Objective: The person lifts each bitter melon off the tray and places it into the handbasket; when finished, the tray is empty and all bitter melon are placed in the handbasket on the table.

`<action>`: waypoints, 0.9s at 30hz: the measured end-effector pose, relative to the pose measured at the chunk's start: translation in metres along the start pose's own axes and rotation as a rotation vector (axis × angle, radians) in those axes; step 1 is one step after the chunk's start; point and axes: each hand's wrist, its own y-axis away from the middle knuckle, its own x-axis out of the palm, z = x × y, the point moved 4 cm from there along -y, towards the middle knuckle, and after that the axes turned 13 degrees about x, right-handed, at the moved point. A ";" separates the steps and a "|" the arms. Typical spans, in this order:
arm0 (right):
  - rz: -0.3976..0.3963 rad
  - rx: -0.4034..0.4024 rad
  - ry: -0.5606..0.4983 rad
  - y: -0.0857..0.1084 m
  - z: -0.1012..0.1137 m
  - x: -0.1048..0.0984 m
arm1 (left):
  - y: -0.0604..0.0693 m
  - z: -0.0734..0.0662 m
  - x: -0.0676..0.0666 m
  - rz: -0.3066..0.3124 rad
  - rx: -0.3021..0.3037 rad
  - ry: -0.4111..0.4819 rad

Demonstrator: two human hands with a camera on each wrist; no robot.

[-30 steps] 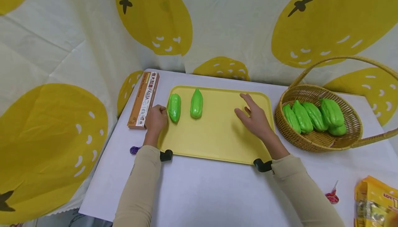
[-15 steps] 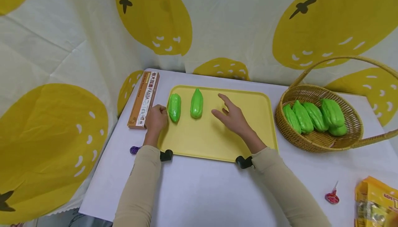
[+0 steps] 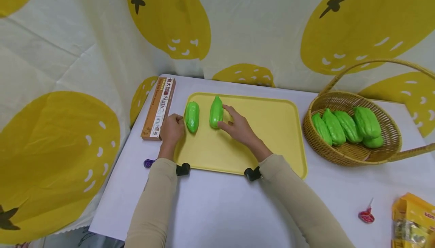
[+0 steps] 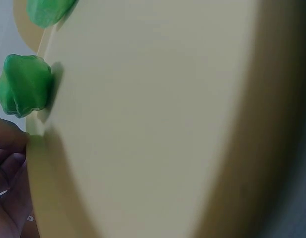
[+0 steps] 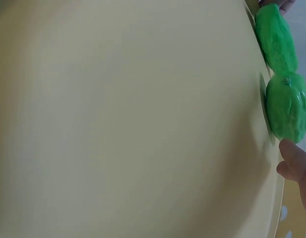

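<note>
Two glossy, ridged green vegetables, maybe plastic, lie on a yellow tray (image 3: 265,142): a left one (image 3: 192,117) near the tray's side rim and a second vegetable (image 3: 215,113) to its right. With curled fingers my left hand (image 3: 172,130) pinches the tray's left rim, beside the left vegetable; the left wrist view shows its fingers (image 4: 12,136) at that rim. My right hand (image 3: 239,127) is at the second vegetable's right side, thumb and fingers spread. In the right wrist view a fingertip (image 5: 287,148) meets or nearly meets that vegetable (image 5: 287,106); contact is unclear.
A wicker basket (image 3: 314,138) with a tall handle stands right of the tray, holding several similar green vegetables (image 3: 334,127). A pasta box (image 3: 158,108) lies left of the tray. Around it are a purple lollipop (image 3: 148,163), a red lollipop (image 3: 367,216) and a yellow packet (image 3: 412,221).
My right hand has moved left across the tray to the second vegetable, its fingers still apart. The left hand keeps its place at the rim.
</note>
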 end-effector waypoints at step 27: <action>0.013 0.048 0.228 -0.020 0.012 0.026 | 0.000 0.000 0.000 -0.021 0.005 -0.007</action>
